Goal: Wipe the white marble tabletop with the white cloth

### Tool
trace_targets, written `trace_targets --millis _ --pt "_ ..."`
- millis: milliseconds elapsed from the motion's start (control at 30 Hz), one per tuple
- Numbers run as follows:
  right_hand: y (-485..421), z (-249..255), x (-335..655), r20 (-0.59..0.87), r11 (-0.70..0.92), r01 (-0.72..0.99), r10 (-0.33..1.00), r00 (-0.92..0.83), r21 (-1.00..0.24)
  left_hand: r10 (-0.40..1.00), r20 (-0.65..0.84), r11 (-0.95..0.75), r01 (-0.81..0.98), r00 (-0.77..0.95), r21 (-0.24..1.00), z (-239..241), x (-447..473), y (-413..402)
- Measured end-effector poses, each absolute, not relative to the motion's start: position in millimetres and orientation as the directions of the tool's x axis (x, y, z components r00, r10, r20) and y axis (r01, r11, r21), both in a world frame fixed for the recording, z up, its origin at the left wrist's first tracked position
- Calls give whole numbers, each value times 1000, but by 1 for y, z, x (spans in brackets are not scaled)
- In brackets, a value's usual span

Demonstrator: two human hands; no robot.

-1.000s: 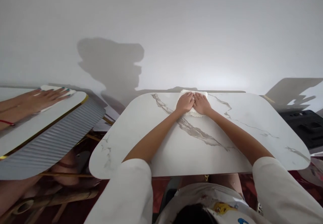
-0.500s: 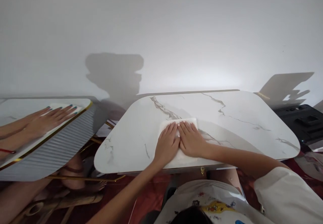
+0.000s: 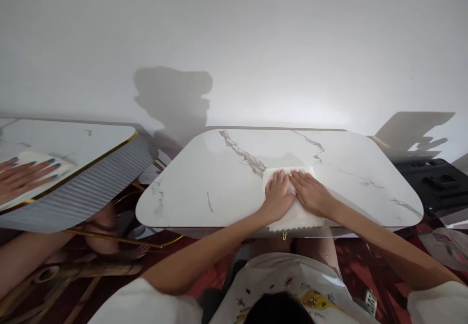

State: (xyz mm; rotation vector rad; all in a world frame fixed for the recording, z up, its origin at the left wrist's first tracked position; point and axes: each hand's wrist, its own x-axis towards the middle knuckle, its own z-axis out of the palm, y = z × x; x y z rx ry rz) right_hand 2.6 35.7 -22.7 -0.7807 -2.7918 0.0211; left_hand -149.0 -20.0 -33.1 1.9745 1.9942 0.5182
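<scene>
A white cloth (image 3: 297, 213) lies flat on the white marble-patterned table (image 3: 219, 182), near its front edge and right of centre. My left hand (image 3: 278, 195) and my right hand (image 3: 310, 193) press down on the cloth side by side, fingers stretched out flat and pointing away from me. Both forearms reach over the table's front edge. The cloth's near edge sits at the table's rim.
Another white table (image 3: 73, 141) with a gold rim and ribbed side stands at the left, where another person's hand (image 3: 25, 175) with teal nails rests on a white cloth. A black object (image 3: 435, 182) lies at the right. A white wall stands behind.
My hands slid the cloth from the table's far edge to the front, then to the right along the near edge. The other person's hand moved left on their table.
</scene>
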Motion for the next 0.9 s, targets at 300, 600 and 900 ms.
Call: trace_targets --millis 300,600,900 --pt "119 -21 -74 230 794 599 605 -762 -103 969 238 -14 944 -69 330 -29 -201 70" --pt "191 -23 -141 260 772 628 629 -733 -95 928 369 -52 970 -41 239 -32 -262 142" --pt "246 -27 -154 263 745 656 662 -702 -123 940 338 -19 985 -41 174 -33 -270 200"
